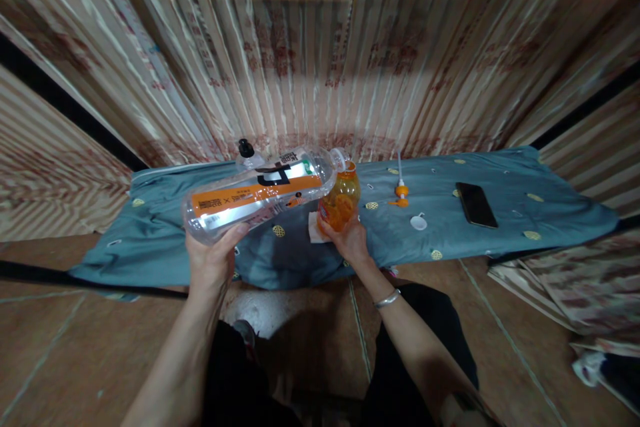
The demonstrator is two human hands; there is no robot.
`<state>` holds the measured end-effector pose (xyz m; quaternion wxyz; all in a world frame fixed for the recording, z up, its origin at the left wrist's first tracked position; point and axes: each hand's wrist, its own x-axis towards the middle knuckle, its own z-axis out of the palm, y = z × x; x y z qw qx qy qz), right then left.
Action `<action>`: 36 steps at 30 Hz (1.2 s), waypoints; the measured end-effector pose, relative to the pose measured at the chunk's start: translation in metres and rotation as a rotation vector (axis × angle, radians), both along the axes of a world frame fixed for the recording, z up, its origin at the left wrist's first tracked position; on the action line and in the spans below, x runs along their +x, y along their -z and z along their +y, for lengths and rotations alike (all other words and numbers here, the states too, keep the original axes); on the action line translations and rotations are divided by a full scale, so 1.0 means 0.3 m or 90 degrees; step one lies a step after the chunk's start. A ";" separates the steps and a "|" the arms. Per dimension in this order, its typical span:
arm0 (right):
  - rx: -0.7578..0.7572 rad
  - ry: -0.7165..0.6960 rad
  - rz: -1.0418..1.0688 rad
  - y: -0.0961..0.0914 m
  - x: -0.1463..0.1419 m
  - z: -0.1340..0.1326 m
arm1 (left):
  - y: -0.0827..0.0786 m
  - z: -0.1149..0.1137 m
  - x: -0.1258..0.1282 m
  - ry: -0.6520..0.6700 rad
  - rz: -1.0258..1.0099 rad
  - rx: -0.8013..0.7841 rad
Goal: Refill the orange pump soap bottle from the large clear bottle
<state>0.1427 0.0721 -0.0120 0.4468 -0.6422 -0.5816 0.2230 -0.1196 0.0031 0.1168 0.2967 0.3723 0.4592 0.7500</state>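
Observation:
My left hand (213, 257) grips the lower end of a large clear plastic bottle (260, 192) with an orange and silver label. This bottle is tilted, nearly lying flat, and its uncapped mouth meets the open mouth of an orange see-through bottle (341, 203). Whether liquid passes between them I cannot make out. Around the base of the orange bottle is wrapped my right hand (350, 237), with a silver bracelet on the wrist. A white tissue or cloth (316, 228) lies beside that bottle. Off to the right rests an orange pump head (401, 193) with a pale tube.
A teal patterned cloth (430, 240) covers the narrow surface before me. On it are a dark phone (476, 205), a small white disc (419, 221) and a black-pumped bottle (247, 155) partly hidden behind the large bottle. Patterned curtains (320, 47) hang behind; black poles slant at both sides.

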 end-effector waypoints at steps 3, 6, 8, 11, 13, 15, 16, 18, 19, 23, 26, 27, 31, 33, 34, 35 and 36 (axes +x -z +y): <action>-0.008 0.008 -0.009 0.001 -0.002 0.002 | -0.002 0.002 0.005 -0.009 -0.002 -0.001; -0.018 0.007 -0.009 0.001 -0.002 0.002 | -0.002 0.002 0.007 -0.009 -0.012 0.002; -0.013 0.002 -0.004 0.001 0.000 0.000 | 0.001 0.002 0.006 -0.004 -0.013 0.007; -0.012 -0.005 0.008 -0.002 0.001 -0.002 | 0.008 0.001 0.000 0.002 -0.010 0.009; -0.015 -0.004 0.015 -0.008 0.000 -0.003 | 0.011 0.001 -0.004 0.004 0.002 0.008; -0.020 -0.001 0.015 -0.015 -0.002 -0.005 | 0.013 0.000 -0.008 0.010 0.020 0.005; -0.025 0.000 0.013 -0.020 -0.003 -0.006 | 0.013 -0.001 -0.010 0.012 0.028 0.003; -0.037 0.001 0.007 -0.027 -0.005 -0.009 | 0.012 -0.001 -0.011 0.010 0.031 0.000; -0.042 0.001 0.004 -0.029 -0.005 -0.010 | 0.012 -0.001 -0.010 0.007 0.025 0.000; -0.035 -0.007 -0.002 -0.028 -0.006 -0.011 | 0.012 0.001 -0.002 -0.005 -0.014 0.000; -0.025 -0.004 -0.005 -0.019 -0.004 -0.007 | 0.012 0.001 0.001 -0.007 -0.033 0.004; -0.022 -0.003 -0.006 -0.016 -0.002 -0.006 | 0.011 0.001 0.001 -0.004 -0.033 0.005; -0.013 -0.008 -0.009 -0.002 0.004 -0.004 | 0.008 -0.002 -0.004 0.009 -0.004 0.005; -0.009 -0.009 -0.011 0.003 0.006 -0.004 | 0.005 -0.002 -0.002 0.007 -0.001 0.006; -0.005 -0.009 -0.013 0.005 0.006 -0.003 | 0.003 -0.001 0.000 0.005 -0.005 0.006; -0.001 -0.010 -0.016 0.008 0.006 -0.003 | 0.001 -0.001 0.002 0.003 -0.011 0.006; 0.003 -0.008 -0.019 0.010 0.006 -0.002 | 0.000 0.000 0.004 0.000 -0.017 0.007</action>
